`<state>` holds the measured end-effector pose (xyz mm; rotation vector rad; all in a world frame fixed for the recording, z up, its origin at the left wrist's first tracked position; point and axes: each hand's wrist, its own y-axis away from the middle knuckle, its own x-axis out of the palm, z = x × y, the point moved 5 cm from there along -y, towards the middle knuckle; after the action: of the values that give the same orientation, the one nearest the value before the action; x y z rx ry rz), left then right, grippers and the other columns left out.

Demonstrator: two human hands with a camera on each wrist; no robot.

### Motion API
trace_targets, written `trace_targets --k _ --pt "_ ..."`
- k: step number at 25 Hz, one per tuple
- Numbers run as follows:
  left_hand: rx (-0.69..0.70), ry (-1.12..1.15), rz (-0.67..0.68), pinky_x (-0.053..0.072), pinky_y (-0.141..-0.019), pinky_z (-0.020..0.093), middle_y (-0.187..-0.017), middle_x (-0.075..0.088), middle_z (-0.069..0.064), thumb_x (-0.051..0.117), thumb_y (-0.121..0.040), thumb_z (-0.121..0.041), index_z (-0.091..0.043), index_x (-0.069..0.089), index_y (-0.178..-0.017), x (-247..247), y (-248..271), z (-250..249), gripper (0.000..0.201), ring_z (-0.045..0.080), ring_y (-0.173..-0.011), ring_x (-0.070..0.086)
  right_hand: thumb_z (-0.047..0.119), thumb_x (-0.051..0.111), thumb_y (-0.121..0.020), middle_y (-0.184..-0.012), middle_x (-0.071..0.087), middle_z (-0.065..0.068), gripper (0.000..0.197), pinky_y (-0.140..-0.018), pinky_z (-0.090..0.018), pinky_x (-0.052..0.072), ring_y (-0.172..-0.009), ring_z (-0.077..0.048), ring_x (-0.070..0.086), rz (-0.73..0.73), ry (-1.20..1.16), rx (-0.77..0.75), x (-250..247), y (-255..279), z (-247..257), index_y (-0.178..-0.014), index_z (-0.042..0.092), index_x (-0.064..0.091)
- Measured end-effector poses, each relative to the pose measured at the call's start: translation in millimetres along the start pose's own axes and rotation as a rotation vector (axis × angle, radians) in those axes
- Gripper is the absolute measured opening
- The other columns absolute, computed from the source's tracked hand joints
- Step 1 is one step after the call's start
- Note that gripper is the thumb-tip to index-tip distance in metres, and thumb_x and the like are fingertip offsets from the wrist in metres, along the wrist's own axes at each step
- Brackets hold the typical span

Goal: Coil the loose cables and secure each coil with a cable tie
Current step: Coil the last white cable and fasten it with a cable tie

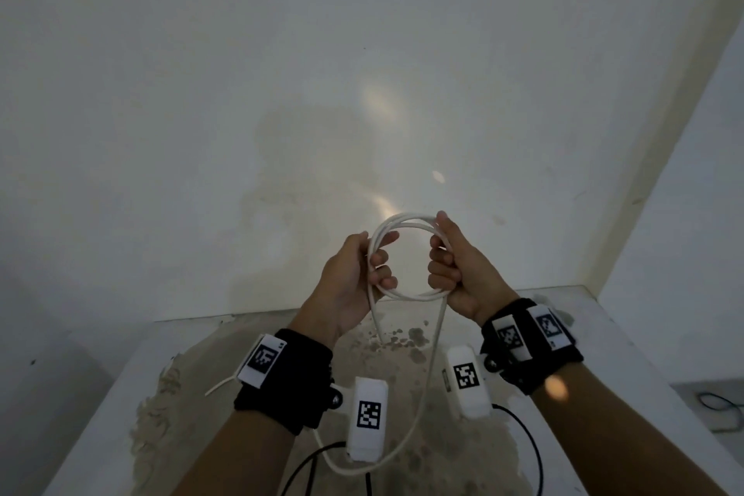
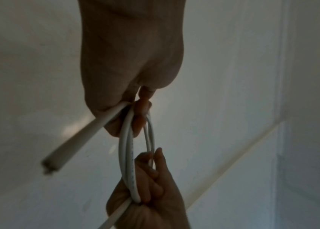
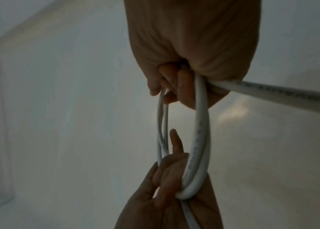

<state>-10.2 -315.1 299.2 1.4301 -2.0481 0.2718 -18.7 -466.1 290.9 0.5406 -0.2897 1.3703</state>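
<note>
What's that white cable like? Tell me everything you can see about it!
The white cable is round, smooth and plastic-looking, wound into a few loops held up in the air. The left hand grips one side, the right hand the other. A short cut end sticks out; a long tail hangs down over the stained table.

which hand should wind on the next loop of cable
Probably the right hand: the long loose tail hangs from its side of the coil, while the left hand holds the short cut end and can steady the loops.
</note>
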Motion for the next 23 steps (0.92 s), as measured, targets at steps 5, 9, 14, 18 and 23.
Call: trace_targets --k 5,9,14,18,23 --pt "0.159 0.064 -0.245 0.024 -0.036 0.021 -0.048 0.024 -0.006 0.038 -0.101 -0.030 -0.015 0.047 -0.068 1.6 -0.5 2.6 0.038 0.008 -0.037 0.021 0.036 0.050 -0.102 -0.058 0.038 0.002 0.025 -0.035 -0.019 0.024 -0.038 -0.008 0.027 -0.083 0.087 -0.077 13.3 -7.2 -2.6 -0.087 0.016 0.048" --pt "0.355 0.167 -0.332 0.020 -0.036 0.021 -0.050 0.025 -0.006 0.036 -0.102 -0.029 -0.015 0.051 -0.071 1.6 -4.7 -12.4 0.037 0.008 -0.038 0.019 0.033 0.036 -0.107 -0.069 0.055 0.000 0.029 -0.056 -0.029 0.048 -0.058 -0.013 0.054 0.004 0.221 -0.119 25.2 2.1 -21.0 -0.109 0.014 0.059" --pt "0.234 0.088 -0.216 0.031 -0.040 0.022 -0.049 0.033 -0.003 0.031 -0.096 -0.025 -0.004 0.063 -0.103 -8.0 -9.0 -13.5 0.039 0.011 -0.039 0.028 0.032 0.033 -0.108 -0.062 0.043 0.003 0.036 -0.048 -0.021 0.036 -0.054 -0.011 0.044 -0.041 0.456 -0.362 17.8 -0.1 -2.9 -0.110 0.011 0.062" --pt "0.069 -0.136 -0.169 0.027 -0.037 0.021 -0.047 0.028 -0.006 0.032 -0.103 -0.035 -0.005 0.063 -0.092 -14.4 -6.7 -20.6 0.044 0.009 -0.036 0.023 0.028 0.033 -0.108 -0.059 0.039 0.004 0.036 -0.048 -0.020 0.034 -0.051 -0.009 0.035 0.124 0.748 -0.510 17.3 -4.9 10.3 -0.104 0.008 0.062" --pt "0.310 -0.073 -0.292 0.020 -0.034 0.019 -0.047 0.024 -0.009 0.039 -0.104 -0.033 -0.017 0.048 -0.072 -19.0 -5.8 -36.2 0.037 0.006 -0.036 0.018 0.038 0.045 -0.104 -0.072 0.057 0.000 0.025 -0.051 -0.020 0.038 -0.058 -0.011 0.047 0.203 0.767 -0.432 12.9 -8.9 8.8 -0.110 0.019 0.059"
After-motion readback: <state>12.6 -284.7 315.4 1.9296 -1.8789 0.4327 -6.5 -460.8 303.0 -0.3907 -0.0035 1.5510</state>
